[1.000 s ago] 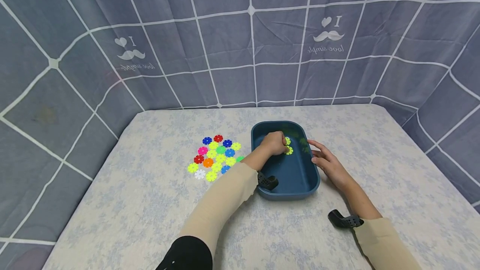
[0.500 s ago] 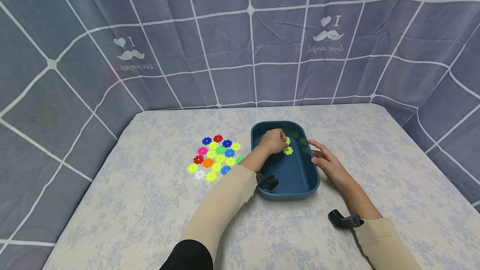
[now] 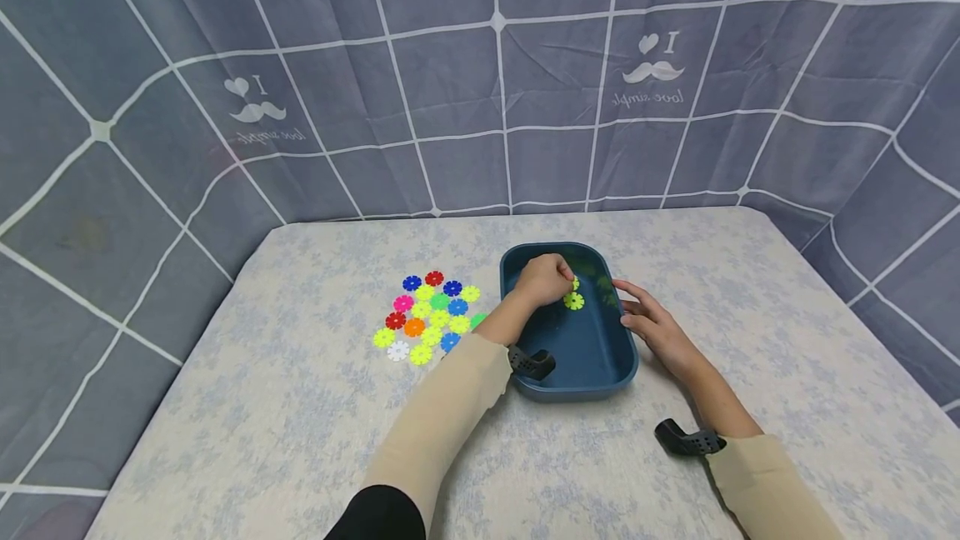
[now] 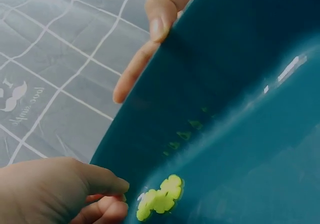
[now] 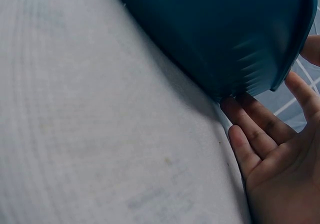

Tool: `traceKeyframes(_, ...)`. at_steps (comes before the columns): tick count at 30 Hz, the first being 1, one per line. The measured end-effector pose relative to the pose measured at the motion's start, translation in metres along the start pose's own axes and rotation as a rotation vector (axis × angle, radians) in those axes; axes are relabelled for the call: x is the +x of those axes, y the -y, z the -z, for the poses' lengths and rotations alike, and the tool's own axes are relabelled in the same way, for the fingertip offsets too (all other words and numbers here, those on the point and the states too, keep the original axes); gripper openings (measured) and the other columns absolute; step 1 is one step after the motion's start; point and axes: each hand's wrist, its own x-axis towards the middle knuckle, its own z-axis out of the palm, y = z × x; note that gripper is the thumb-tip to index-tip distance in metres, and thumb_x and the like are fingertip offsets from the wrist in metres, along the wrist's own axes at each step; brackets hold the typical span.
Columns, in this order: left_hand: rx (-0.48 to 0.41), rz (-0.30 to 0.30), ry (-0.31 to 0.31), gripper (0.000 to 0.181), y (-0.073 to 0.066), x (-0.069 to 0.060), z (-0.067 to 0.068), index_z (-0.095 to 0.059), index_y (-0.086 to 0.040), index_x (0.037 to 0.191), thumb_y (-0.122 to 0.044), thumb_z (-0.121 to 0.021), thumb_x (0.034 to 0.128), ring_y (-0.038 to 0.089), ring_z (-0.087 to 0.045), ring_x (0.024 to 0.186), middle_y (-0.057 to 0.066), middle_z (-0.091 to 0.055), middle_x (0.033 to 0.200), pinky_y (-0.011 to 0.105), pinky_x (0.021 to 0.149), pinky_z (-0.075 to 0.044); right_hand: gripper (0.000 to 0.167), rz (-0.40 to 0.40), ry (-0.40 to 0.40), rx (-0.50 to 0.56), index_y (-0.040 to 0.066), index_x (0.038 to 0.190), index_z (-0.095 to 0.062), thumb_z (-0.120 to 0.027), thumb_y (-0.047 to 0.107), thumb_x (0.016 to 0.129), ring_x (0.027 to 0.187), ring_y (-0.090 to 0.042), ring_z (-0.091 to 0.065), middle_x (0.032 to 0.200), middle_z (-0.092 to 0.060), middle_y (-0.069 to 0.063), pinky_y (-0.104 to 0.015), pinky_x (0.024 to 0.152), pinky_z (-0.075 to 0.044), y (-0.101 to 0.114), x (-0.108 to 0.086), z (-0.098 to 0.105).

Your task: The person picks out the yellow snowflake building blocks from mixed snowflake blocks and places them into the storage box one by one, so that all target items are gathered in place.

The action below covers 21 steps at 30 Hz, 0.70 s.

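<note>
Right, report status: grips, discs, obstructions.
Left grip inside bin, near two yellow-green discs; any hold unclear. Right grip touching bin's outer side. In head view, left forearm partly hides outside disc cluster.

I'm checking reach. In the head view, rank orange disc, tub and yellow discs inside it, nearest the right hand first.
1. Tub: the right hand touches its right side.
2. Yellow discs: inside, in the far half.
3. Orange disc: left of the tub.
</note>
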Motion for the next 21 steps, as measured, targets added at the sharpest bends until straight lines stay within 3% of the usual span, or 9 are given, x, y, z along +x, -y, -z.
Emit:
traceKeyframes(2,-0.027,-0.006,-0.013,0.004,0.0,-0.001,0.002,-0.066,-0.007,0.094,-0.01,-0.065,0.0922,0.014,-0.057,0.073,0.002,-0.063,0.09,0.026,0.065,-0.048,0.057,0.001,0.002,-0.003,0.008,0.154,-0.021,-0.045,0.02,0.104,0.134,-0.032,-0.036,0.151,-0.029,-0.026,-0.028,0.099,-0.04,0.0,0.0,0.0)
traceKeyframes(4,-0.055,-0.007,-0.02,0.004,0.0,-0.002,0.004,-0.066,-0.007,0.094,-0.01,-0.065,0.0927,0.015,-0.057,0.073,0.002,-0.063,0.089,0.027,0.065,-0.048,0.057,0.0,0.006,-0.004,0.008,0.154,-0.021,-0.045,0.02,0.104,0.134,-0.032,-0.036,0.151,-0.029,-0.026,-0.024,0.096,-0.04,-0.001,0.001,0.0)
traceKeyframes(10,-0.08,-0.033,-0.029,0.005,-0.003,-0.005,0.009,-0.067,-0.008,0.094,-0.013,-0.065,0.093,0.014,-0.059,0.075,0.002,-0.064,0.09,0.029,0.068,-0.049,0.057,0.001,0.011,-0.006,0.009,0.155,-0.021,-0.045,0.022,0.105,0.137,-0.042,-0.03,0.152,-0.028,-0.025,-0.051,0.105,-0.033,-0.001,0.001,-0.001)
traceKeyframes(16,-0.129,-0.064,-0.048,0.005,-0.009,-0.01,0.014,-0.067,-0.007,0.093,-0.012,-0.067,0.0914,0.014,-0.058,0.073,0.002,-0.064,0.085,0.028,0.067,-0.048,0.057,0.007,0.011,-0.009,0.008,0.155,-0.02,-0.044,0.021,0.105,0.138,-0.042,-0.028,0.153,-0.026,-0.024,-0.048,0.104,-0.034,0.0,0.0,0.0)
traceKeyframes(21,-0.194,-0.081,-0.056,0.006,-0.01,-0.015,0.019,-0.065,-0.007,0.093,-0.013,-0.066,0.0916,0.015,-0.058,0.072,0.002,-0.062,0.083,0.029,0.067,-0.048,0.057,0.003,0.003,-0.005,0.008,0.155,-0.021,-0.044,0.02,0.105,0.138,-0.042,-0.027,0.153,-0.025,-0.025,-0.056,0.105,-0.029,0.001,0.0,0.0)
